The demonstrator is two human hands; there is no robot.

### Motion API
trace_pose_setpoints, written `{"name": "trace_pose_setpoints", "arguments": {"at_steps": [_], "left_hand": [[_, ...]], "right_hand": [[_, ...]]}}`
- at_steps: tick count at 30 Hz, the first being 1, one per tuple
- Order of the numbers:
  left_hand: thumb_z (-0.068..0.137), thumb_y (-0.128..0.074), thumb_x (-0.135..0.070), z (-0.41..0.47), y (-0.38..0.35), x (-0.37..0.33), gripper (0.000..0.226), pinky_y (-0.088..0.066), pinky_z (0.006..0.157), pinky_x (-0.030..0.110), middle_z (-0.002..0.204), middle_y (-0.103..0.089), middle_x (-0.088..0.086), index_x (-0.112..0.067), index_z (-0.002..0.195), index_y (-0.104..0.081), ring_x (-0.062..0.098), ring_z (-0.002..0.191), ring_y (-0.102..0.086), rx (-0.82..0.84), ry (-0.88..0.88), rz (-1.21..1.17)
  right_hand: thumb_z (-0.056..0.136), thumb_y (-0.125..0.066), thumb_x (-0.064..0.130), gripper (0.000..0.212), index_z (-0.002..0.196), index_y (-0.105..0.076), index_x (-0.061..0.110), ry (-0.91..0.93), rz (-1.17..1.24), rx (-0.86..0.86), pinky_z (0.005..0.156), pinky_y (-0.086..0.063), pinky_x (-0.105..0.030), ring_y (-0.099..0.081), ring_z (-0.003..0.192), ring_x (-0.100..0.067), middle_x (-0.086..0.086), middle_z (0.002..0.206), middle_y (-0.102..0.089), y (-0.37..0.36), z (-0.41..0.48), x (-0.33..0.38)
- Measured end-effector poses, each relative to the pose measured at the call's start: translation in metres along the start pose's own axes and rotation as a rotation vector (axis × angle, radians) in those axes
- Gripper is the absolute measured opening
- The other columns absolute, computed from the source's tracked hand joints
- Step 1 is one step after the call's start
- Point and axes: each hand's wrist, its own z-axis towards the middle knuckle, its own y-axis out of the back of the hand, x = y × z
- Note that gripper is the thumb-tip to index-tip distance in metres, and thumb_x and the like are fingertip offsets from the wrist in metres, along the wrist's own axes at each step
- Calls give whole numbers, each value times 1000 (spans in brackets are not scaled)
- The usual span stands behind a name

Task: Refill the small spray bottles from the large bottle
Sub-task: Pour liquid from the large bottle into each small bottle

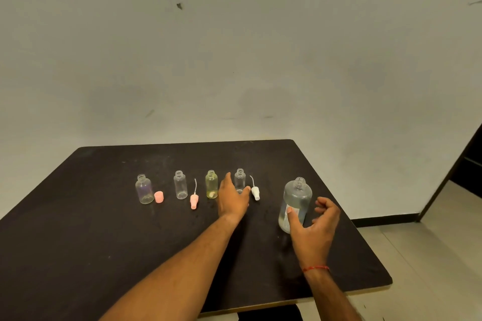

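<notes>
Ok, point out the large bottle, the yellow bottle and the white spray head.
large bottle (297, 197): head view, upper body.
yellow bottle (211, 185): head view, mid body.
white spray head (255, 192): head view, its cap.

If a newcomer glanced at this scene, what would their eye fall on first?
The uncapped large bottle at the right of the dark table, with the right hand cupped beside it, stands out first. Next comes the row of four open small bottles across the middle, the left hand reaching among them.
</notes>
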Motion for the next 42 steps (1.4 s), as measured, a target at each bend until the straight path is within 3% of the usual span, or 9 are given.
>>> {"name": "trace_pose_setpoints", "arguments": {"at_steps": [2,7,16,21,27,29,33,37,42], "left_hand": [[91,-71,-24,5,-2,2,76,-48,43,14,144,-48,8,-13,154,-29,29,86,-72,7,14,-9],[91,-71,-20,9,-2,0,54,-48,42,16,130,-59,3,-14,140,-48,19,58,-70,6,13,-11],[95,-67,-17,11,0,-6,33,-45,40,13,104,-63,-2,-16,126,-57,20,69,-70,10,8,-33],[94,-67,-16,9,5,-12,28,-45,40,13,100,-61,-6,-15,121,-61,21,72,-70,-4,-20,-46],[92,-71,-18,-2,16,-28,27,-51,45,16,86,-52,-24,-18,118,-63,13,74,-67,-12,-150,-73],[91,-72,-22,-8,21,-32,30,-55,51,18,90,-53,-26,-21,120,-63,10,79,-66,-8,-198,-65],[88,-76,-30,-18,36,-34,36,-63,72,36,98,-59,-26,-28,122,-65,7,92,-68,12,-281,-51],[86,-77,-31,-29,56,-36,39,-63,74,37,93,-57,-37,-31,124,-67,-6,89,-63,29,-339,-32],[83,-78,-35,-38,82,-35,41,-62,75,39,90,-62,-34,-34,123,-69,9,75,-70,30,-352,-5]], "right_hand": [[70,-86,20,73,128,-41,20,-15,-26,58,93,-53,-35,-50,114,-18,-1,126,-45,-2,2,-4],[69,-87,23,77,130,-40,25,-43,-34,159,96,-53,-39,-51,118,-19,2,129,-44,-7,4,-13],[68,-87,32,78,133,-43,24,-13,-101,176,101,-49,-39,-50,121,-17,2,132,-50,-11,12,-17],[70,-85,33,75,132,-45,25,-14,-111,203,98,-46,-34,-53,118,-17,2,132,-55,-8,14,-13],[69,-85,35,72,130,-48,24,19,-162,242,98,-48,-38,-57,117,-22,0,130,-58,-6,20,-8],[70,-85,37,72,130,-48,23,46,-185,262,97,-49,-39,-58,117,-23,0,130,-59,-7,21,-4],[67,-86,42,69,124,-51,26,157,-214,294,91,-50,-27,-58,106,-12,5,121,-62,-11,25,12],[66,-85,46,71,127,-51,27,252,-267,371,91,-52,-28,-59,108,-12,8,122,-61,-15,33,31],[68,-80,52,74,130,-48,29,406,-418,477,87,-55,-29,-60,105,-13,7,122,-60,-16,41,53]]}}
